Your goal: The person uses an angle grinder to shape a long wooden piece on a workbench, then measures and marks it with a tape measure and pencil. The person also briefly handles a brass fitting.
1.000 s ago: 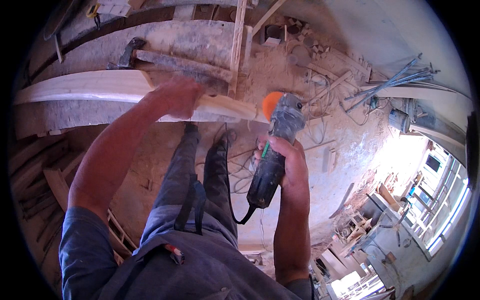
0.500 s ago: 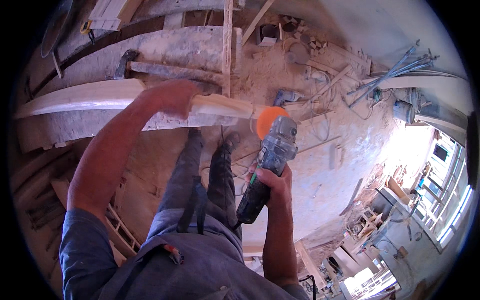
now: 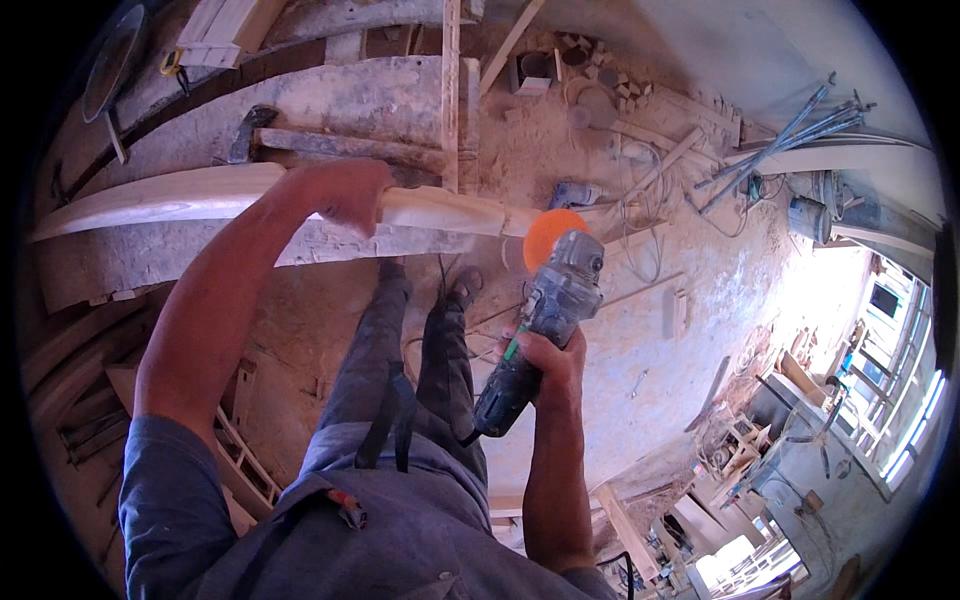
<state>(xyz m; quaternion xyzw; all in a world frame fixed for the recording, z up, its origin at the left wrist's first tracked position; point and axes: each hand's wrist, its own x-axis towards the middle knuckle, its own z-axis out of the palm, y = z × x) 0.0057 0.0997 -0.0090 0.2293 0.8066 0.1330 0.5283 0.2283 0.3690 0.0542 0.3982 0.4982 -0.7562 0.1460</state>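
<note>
From where I stand, the angle grinder (image 3: 552,300) is the thing that has moved: a second ago it stood more upright, and now it leans, its tail swung to the lower left and its orange disc (image 3: 550,238) showing more of its face. That tilt was mostly there half a second ago; since then only a small shift shows. The blue power tool (image 3: 576,194) on the dusty floor, hidden behind the grinder a second ago, is now in plain sight. I take it that the disc is being set at a fresh angle to the same tip of wood, with the sanding there under way.

The pale wooden piece (image 3: 450,212) lies along the bench slab (image 3: 230,255), its narrow end reaching the middle of the frame, where the disc overlaps it; whether they actually touch, I cannot tell. A faint pinkish blur hangs beside the disc.

The right hand (image 3: 558,362), just below centre, is clamped around the grinder's dark body, thumb across the near side and fingers wrapped behind. The left hand (image 3: 358,197), left of centre, has kept its place on the wood, fingers curled together over it, the tips hidden from me. A long-handled hammer (image 3: 340,147) rests above that hand in the upper left.
</note>
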